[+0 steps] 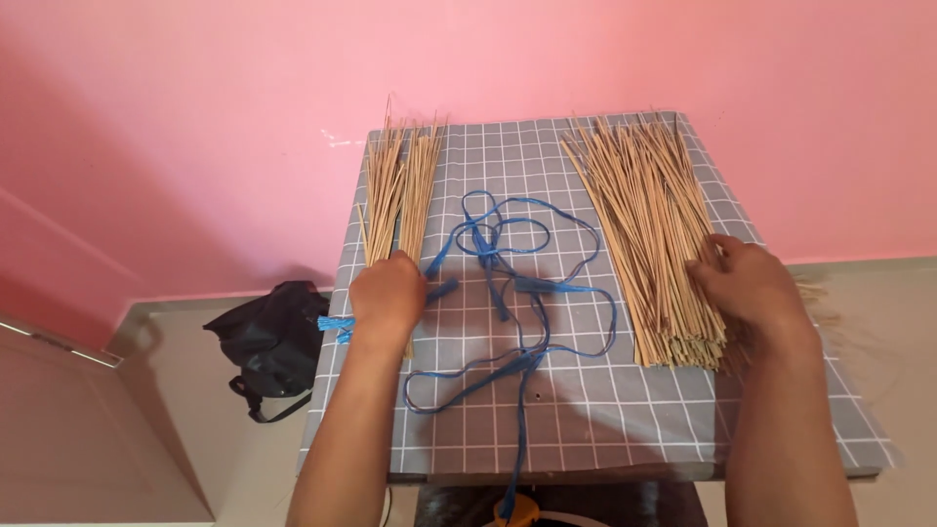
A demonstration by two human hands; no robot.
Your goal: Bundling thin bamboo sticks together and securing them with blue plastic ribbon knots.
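Pink walls [176,127] back a small table covered with a grey checked cloth [586,410], seen from above. At ten o'clock on the cloth lies a thin bundle of pale straw sticks [400,185], its near end clasped by the left hand [387,298], whose fingers are curled shut around the stalks. At two o'clock a far larger heap of sticks [644,224] is fanned out, and the right hand [747,285] is pressed flat upon its near end, fingers spread and loose, nothing gripped. Between the two piles a tangle of blue plastic twine [517,283] is looped across the middle, one strand trailing off the table's near edge at six o'clock. On the floor at nine o'clock a black bag [268,342] is slumped (apparently a backpack). Sticks appear to be sorted into a small bundle; binding it would call for a free hand to be brought to the twine nearby.
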